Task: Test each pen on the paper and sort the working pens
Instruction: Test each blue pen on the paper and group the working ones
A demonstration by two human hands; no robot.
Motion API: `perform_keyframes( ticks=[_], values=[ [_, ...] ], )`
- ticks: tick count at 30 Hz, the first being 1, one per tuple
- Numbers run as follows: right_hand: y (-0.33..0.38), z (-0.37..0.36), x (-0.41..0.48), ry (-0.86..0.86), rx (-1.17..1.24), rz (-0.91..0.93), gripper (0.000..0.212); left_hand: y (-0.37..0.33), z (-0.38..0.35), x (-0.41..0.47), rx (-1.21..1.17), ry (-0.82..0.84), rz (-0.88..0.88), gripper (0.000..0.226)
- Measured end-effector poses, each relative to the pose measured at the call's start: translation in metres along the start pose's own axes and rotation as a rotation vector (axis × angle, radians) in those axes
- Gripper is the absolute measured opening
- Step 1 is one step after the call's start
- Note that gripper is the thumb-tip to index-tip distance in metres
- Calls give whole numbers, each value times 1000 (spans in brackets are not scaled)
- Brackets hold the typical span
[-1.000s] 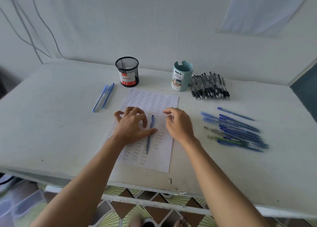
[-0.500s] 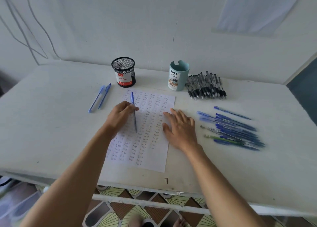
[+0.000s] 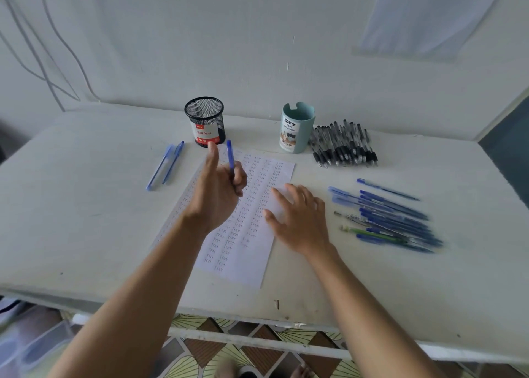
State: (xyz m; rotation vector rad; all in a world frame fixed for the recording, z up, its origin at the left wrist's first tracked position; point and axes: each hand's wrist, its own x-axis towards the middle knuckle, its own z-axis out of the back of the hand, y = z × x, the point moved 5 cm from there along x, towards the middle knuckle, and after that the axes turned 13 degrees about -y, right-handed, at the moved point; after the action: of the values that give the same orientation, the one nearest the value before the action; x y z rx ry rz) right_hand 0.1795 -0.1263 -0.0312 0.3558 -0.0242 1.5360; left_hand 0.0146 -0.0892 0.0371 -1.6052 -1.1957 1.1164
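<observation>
Blue pen (image 3: pixel 230 157) stands clenched in left grip (image 3: pixel 219 197); right grip (image 3: pixel 300 223) released on paper (image 3: pixel 249 260).

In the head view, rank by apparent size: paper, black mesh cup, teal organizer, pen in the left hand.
1. paper
2. black mesh cup and teal organizer: alike, not ranked
3. blue pen, partly hidden by the left hand

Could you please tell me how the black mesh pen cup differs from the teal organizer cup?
The black mesh cup is see-through wire with a red-and-white label; the teal cup is solid-walled with a notched rim and a white label. Both stand upright beyond the paper.
</observation>
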Motion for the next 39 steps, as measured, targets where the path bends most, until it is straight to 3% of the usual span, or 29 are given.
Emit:
perform_keyframes(
  ticks=[4,8,11,17,22,25,31,39],
  values=[
    [2,2,0,-2,-10,28,86,-4,2,-4,27,32,-73,50],
    [3,1,1,24,-14,38,89,1,11,-12,-136,30,-26,41],
    [3,1,3,30,-6,0,92,16,27,-15,34,-89,-113,37],
    [2,-3,2,43,-27,-48,99,40,37,-26,163,-193,-194,64],
    [2,-5,5,3,-65,-17,76,41,32,-29,509,-293,-351,15],
    [1,-7,5,5,-55,-17,68,44,34,-30,524,-347,-309,25],
    [0,-7,4,-20,-58,-15,70,47,43,-36,581,-542,-229,39],
    [0,-8,5,-18,-45,-24,73,46,36,-36,639,-484,-273,45]
  ],
)
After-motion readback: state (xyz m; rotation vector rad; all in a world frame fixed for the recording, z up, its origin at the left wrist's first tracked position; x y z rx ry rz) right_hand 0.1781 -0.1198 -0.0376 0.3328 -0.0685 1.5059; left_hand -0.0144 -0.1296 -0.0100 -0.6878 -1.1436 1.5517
